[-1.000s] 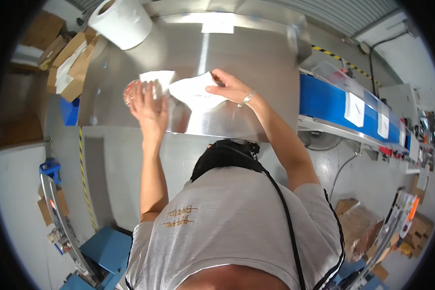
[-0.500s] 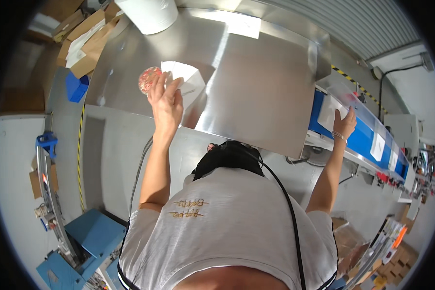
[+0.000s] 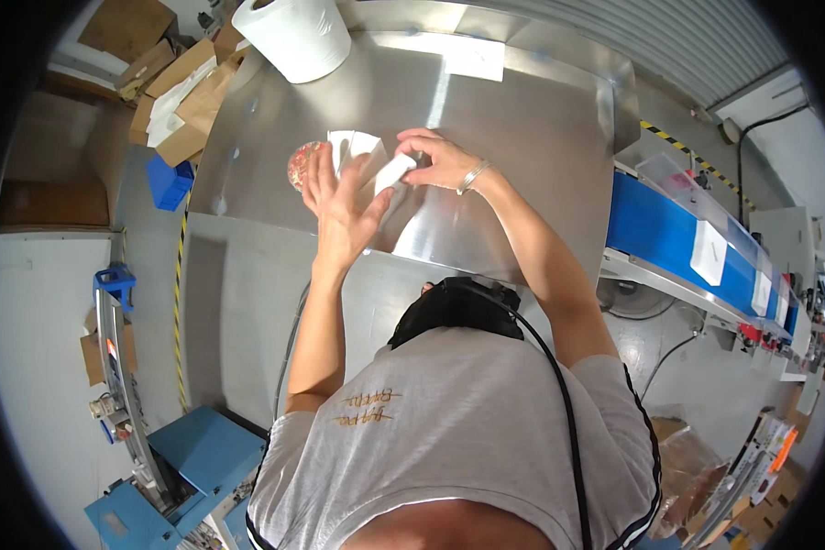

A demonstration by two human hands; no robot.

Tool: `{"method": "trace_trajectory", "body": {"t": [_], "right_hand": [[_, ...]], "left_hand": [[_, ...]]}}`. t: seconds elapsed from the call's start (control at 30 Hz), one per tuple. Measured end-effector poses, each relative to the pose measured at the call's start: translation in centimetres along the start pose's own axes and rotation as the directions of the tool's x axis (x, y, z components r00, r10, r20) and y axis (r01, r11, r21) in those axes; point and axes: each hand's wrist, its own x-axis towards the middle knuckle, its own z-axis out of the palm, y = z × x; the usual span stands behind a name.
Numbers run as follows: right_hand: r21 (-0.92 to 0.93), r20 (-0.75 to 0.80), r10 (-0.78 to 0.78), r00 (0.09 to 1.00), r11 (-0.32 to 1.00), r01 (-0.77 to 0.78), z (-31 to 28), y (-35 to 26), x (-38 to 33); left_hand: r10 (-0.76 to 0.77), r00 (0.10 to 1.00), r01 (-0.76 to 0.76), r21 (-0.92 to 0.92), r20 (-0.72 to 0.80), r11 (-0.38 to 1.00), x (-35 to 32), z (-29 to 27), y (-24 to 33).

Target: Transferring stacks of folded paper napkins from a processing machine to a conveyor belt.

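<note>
Over the steel table, my right hand (image 3: 440, 163) pinches one end of a slim white box (image 3: 395, 173) between thumb and fingers. Opposite it, my left hand (image 3: 341, 197) reaches up with fingers stretched and thumb spread. Its fingers rest against a group of white boxes (image 3: 367, 145), which they partly cover, and its thumb lies close to the lower end of the slim box. Just left of those fingers sits a round object with a red and white pattern (image 3: 301, 165), partly hidden; I cannot make out its kind.
A large white roll (image 3: 295, 44) stands at the table's far left, near a flat white sheet (image 3: 475, 59). To the right runs a blue conveyor belt (image 3: 653, 220) carrying several white packages. Open cardboard boxes (image 3: 192, 110) and a blue bin (image 3: 169, 181) are beyond the table's left edge.
My right hand has come left from the conveyor belt to the table, now holding a slim white box. My left hand has stayed at the white boxes, its fingers spread wider.
</note>
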Motion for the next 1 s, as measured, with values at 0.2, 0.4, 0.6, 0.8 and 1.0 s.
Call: {"method": "trace_trajectory", "body": {"t": [0.2, 0.4, 0.6, 0.8, 1.0], "right_hand": [[0.381, -0.122, 0.140, 0.983, 0.921, -0.084, -1.0, 1.9, -5.4], [0.402, -0.554, 0.419, 0.719, 0.891, -0.209, -5.9, 8.1, -17.4], [0.391, -0.756, 0.589, 0.285, 0.756, -0.525, -14.5, 8.7, -31.5], [0.254, -0.896, 0.442, 0.041, 0.587, -0.769, -23.2, 17.4, -45.3], [-0.203, -0.978, -0.095, 0.187, 0.217, -0.955, -22.6, 12.7, -44.5]], "left_hand": [[-0.158, 0.985, 0.161, -0.053, 0.063, 0.986, 1.2, -0.3, -3.2], [-0.200, 0.973, 0.211, -0.094, 0.115, 0.973, 1.4, 0.2, 1.4], [0.076, 0.973, -0.035, -0.183, 0.219, 0.982, -1.3, 4.6, 10.1], [0.203, 0.950, -0.144, -0.242, 0.238, 0.959, -2.9, 6.5, 17.5], [0.187, 0.970, -0.153, -0.207, 0.156, 0.966, -4.3, 7.3, 18.0]]}}
